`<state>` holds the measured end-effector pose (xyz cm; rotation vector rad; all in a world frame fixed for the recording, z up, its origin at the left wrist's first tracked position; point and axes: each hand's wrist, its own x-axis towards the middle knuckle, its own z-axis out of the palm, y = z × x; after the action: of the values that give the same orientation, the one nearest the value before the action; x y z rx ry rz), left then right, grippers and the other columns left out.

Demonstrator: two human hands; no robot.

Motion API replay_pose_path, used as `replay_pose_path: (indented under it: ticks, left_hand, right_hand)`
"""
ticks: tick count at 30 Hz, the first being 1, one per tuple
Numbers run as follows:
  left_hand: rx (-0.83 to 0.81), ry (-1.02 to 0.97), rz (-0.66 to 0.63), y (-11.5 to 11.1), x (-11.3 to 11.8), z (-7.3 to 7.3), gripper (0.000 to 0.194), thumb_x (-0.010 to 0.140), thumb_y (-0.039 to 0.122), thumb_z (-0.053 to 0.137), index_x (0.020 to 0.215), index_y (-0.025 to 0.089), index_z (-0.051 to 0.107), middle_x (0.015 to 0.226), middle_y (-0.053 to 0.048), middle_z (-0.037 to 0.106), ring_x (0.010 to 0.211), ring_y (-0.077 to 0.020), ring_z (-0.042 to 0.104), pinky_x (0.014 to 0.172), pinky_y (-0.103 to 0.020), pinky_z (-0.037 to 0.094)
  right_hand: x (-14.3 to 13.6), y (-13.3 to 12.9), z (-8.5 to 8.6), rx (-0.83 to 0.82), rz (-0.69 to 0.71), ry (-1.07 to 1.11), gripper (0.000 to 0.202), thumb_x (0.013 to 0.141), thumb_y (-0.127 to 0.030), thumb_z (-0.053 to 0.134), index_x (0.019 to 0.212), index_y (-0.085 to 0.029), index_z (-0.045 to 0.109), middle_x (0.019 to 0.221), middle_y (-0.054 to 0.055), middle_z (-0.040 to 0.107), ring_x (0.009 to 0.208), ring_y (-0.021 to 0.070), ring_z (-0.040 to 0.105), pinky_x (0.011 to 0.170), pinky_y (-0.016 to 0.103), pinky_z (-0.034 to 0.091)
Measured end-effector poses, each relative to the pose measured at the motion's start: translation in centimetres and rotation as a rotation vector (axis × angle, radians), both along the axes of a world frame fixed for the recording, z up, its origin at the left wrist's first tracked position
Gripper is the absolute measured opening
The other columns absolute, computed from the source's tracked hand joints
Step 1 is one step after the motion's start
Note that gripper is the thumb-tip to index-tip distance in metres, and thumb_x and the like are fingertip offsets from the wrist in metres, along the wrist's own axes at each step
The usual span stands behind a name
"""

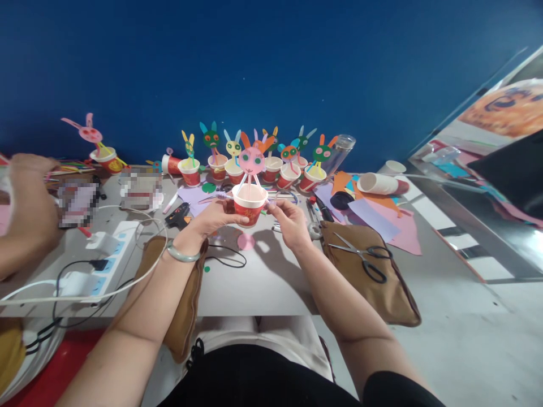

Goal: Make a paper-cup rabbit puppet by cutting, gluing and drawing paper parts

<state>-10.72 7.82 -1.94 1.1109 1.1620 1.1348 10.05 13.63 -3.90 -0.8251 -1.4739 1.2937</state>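
Observation:
A red-and-white paper cup (249, 215) is held upright above the table in my left hand (220, 217), fingers closed round its left side. Out of the cup, on straw-like stems, rises a pink paper rabbit face (251, 160) with orange ears and green eyes. Some purple fuzzy strip (221, 195) sticks out at the cup's left. My right hand (289, 219) pinches at the cup's right side; what lies between its fingertips is too small to make out. Behind stand several similar cups with paper rabbits, one with an orange face (322, 153).
Scissors (360, 251) lie on a brown pouch (382, 294) at right. Coloured paper (377, 217) and a stack of paper cups (377, 184) are beyond. A glue gun (177, 216), power strip (111, 265) and loose cables lie left. Another person's arm (31, 209) reaches in at far left.

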Motion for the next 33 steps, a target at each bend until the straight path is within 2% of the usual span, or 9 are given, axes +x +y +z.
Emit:
replay_pose_path:
  ticks: [7,13,19,22,25,28,30,33]
  left_hand:
    - [0.064,0.01,0.018,0.2,-0.1,-0.2,0.048,0.053,0.035,0.097,0.093,0.014,0.079,0.099,-0.012,0.081,0.095,-0.0286,0.073,0.096,-0.048,0.055]
    - [0.03,0.001,0.008,0.0,0.0,0.1,0.046,0.053,0.033,0.097,0.092,0.013,0.079,0.096,-0.011,0.08,0.091,-0.0269,0.072,0.094,-0.047,0.055]
    - [0.022,-0.007,0.016,0.0,0.0,0.0,0.048,0.052,0.031,0.097,0.093,0.013,0.079,0.096,-0.011,0.081,0.091,-0.0272,0.073,0.095,-0.047,0.055]
    - [0.02,0.008,0.007,0.0,-0.1,0.0,0.05,0.054,0.032,0.096,0.096,0.013,0.078,0.1,-0.012,0.08,0.097,-0.029,0.073,0.096,-0.048,0.054]
    - [0.002,0.074,0.02,-0.1,0.0,0.2,0.052,0.055,0.034,0.095,0.099,0.013,0.078,0.104,-0.013,0.08,0.102,-0.0312,0.072,0.097,-0.048,0.054]
    - [0.043,0.179,0.053,-0.2,0.2,0.6,0.047,0.056,0.035,0.094,0.094,0.014,0.077,0.102,-0.013,0.079,0.106,-0.0335,0.07,0.097,-0.047,0.054]
    - [0.097,0.228,0.065,-0.3,0.5,0.9,0.042,0.057,0.034,0.093,0.091,0.015,0.076,0.101,-0.012,0.079,0.108,-0.0342,0.069,0.098,-0.046,0.053]
    - [0.168,0.26,0.071,-0.4,0.7,1.1,0.038,0.059,0.032,0.093,0.089,0.016,0.076,0.102,-0.011,0.079,0.11,-0.0341,0.068,0.099,-0.045,0.053]
  right_hand:
    - [-0.1,0.2,-0.5,-0.019,0.054,0.024,0.045,0.069,-0.063,0.085,0.086,-0.023,0.073,0.085,0.002,0.075,0.078,0.0167,0.064,0.076,0.033,0.054]
    - [0.0,0.4,-0.7,0.014,0.038,-0.005,0.044,0.075,-0.063,0.081,0.083,-0.021,0.073,0.079,0.001,0.071,0.074,0.0146,0.061,0.071,0.03,0.051]
    - [0.1,0.3,-0.4,0.043,0.031,-0.025,0.042,0.079,-0.062,0.079,0.077,-0.021,0.069,0.074,0.0,0.067,0.073,0.0137,0.059,0.074,0.03,0.051]
    - [0.0,0.3,-0.4,0.061,0.009,-0.026,0.041,0.081,-0.061,0.077,0.09,-0.022,0.071,0.084,0.002,0.07,0.08,0.0159,0.063,0.077,0.032,0.053]
    - [0.0,-0.2,-0.5,0.239,-0.169,-0.049,0.042,0.084,-0.054,0.076,0.111,-0.023,0.068,0.099,0.005,0.072,0.089,0.0184,0.065,0.082,0.034,0.054]
    - [0.3,-1.2,-0.4,0.525,-0.352,-0.144,0.038,0.085,-0.044,0.076,0.116,-0.023,0.067,0.092,0.005,0.07,0.081,0.0181,0.062,0.08,0.036,0.053]
    - [0.4,-1.9,-0.3,0.61,-0.317,-0.22,0.037,0.088,-0.041,0.073,0.12,-0.024,0.067,0.076,-0.001,0.065,0.065,0.0152,0.055,0.069,0.033,0.05]
    - [0.4,-2.6,-0.2,0.588,-0.163,-0.29,0.038,0.092,-0.041,0.069,0.126,-0.025,0.066,0.063,-0.005,0.058,0.051,0.0123,0.045,0.056,0.03,0.044]
